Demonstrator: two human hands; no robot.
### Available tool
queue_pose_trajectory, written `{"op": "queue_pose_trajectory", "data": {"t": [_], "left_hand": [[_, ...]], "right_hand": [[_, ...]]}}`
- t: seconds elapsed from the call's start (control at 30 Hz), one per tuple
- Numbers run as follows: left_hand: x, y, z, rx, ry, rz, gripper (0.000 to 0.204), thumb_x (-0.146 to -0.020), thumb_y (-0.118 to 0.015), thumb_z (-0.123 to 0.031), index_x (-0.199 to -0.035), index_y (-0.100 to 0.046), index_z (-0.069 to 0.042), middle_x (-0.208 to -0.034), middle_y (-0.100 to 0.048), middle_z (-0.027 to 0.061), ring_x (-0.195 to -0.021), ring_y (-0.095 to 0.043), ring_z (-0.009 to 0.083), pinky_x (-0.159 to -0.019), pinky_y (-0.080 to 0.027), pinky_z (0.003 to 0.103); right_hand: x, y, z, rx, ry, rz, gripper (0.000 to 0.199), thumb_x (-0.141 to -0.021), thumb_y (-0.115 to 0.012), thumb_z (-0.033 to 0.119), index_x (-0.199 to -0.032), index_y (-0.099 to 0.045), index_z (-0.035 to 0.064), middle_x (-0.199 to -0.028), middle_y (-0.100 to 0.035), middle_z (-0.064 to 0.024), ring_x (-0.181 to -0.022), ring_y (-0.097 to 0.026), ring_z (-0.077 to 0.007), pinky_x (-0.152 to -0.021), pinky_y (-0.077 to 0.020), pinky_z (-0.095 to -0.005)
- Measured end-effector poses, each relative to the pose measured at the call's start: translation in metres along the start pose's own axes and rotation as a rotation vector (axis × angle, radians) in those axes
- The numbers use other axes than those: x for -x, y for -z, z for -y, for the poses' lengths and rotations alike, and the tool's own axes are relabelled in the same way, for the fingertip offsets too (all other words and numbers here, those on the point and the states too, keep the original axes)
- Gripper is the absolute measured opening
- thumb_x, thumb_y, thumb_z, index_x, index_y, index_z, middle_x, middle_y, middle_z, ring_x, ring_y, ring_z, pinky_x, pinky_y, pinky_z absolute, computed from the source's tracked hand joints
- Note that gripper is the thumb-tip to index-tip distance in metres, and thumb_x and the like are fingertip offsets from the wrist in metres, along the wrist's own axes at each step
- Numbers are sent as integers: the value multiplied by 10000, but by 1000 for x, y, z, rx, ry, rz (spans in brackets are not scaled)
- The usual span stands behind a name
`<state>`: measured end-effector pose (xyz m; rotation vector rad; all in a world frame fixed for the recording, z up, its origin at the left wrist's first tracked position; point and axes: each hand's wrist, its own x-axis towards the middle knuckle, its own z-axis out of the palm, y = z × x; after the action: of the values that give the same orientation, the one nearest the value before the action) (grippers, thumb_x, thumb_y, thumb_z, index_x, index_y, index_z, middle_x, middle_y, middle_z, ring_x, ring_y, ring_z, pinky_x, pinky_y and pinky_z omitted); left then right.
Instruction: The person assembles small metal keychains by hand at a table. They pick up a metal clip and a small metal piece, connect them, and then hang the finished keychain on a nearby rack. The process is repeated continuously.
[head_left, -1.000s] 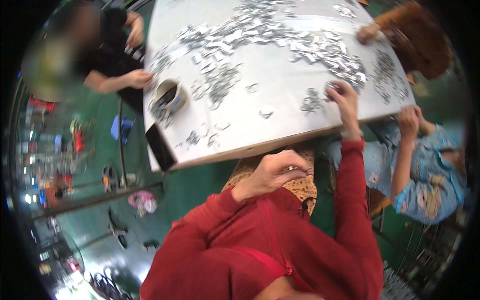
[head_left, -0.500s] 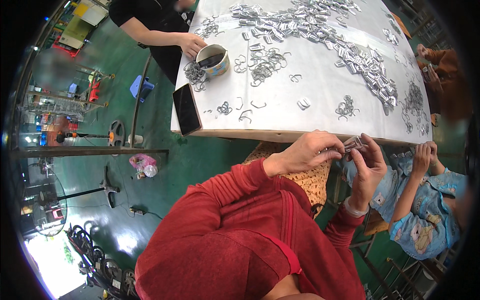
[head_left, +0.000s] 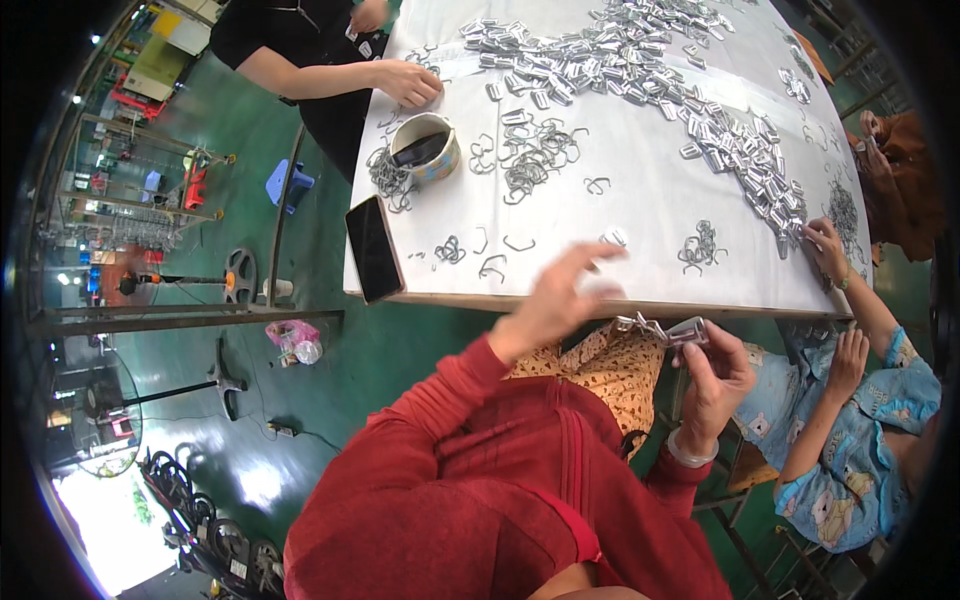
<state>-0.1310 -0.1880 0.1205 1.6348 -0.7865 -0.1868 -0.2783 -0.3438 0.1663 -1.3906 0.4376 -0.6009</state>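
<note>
Where half a second ago both hands met over the lap on one small metal piece, the left hand [head_left: 560, 295] has now lifted off and stretches, blurred with motion, toward the near edge of the bench [head_left: 640, 190], fingers spread and holding nothing. This reads as the assembling step pausing while the person reaches for another loose part.

The one white bench carries everything. Three other people work at it: one in black at the far left corner, one in a pale blue printed top at the right, and one in brown at the far right, of whom only a sleeve and a hand show. One dark phone [head_left: 373, 250] lies at the bench's near left corner, overhanging the edge. One round tin cup [head_left: 425, 148] stands by the hand of the person in black.

The flat metal buckles [head_left: 640, 50] run in a long heap along the far side and down the right, too many to count. The bent wire hooks [head_left: 535, 155] lie in several loose clusters, with about half a dozen singles near the front edge.

The right hand [head_left: 715, 375] has its grip closed on the small metal clip assembly [head_left: 675, 330], held just below the bench edge, above the lap
</note>
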Motion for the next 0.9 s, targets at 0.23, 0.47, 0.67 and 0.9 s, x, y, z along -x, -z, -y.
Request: {"op": "queue_pose_trajectory", "data": {"t": [0.23, 0.47, 0.67, 0.9], "left_hand": [[-136, 88, 114, -667, 121, -259, 165, -806, -633, -188, -819, -672, -29, -752, -649, 158, -686, -627, 313, -625, -478, 399], [-145, 81, 128, -1021, 230, 14, 185, -800, -603, -197, -835, -653, -23, -867, -650, 187, -817, -624, 354, -727, -485, 438], [-104, 89, 108, -921, 248, -14, 192, -845, -542, -171, -925, -595, -5, -878, -625, 218, -844, -605, 393, -716, -477, 482], [-100, 103, 107, -890, 110, 44, 166, -863, -504, -111, -939, -628, -30, -890, -627, 202, -868, -600, 350, -758, -462, 424]], "right_hand": [[-5, 1, 5, 7, -34, 45, 283, -744, -598, -131, -1013, -609, -43, -879, -646, -134, -717, -617, -152, -578, -503, -246], [2, 2, 11, -52, -55, 20, 286, -728, -620, -158, -999, -615, -68, -860, -646, -124, -708, -618, -141, -620, -510, -236], [13, 5, 15, -17, -35, 64, 281, -734, -612, -143, -999, -617, -50, -868, -648, -131, -693, -608, -145, -598, -498, -240], [26, 8, 18, 15, 8, 89, 286, -733, -615, -135, -1002, -617, -39, -869, -648, -131, -688, -606, -148, -590, -495, -239]]}}
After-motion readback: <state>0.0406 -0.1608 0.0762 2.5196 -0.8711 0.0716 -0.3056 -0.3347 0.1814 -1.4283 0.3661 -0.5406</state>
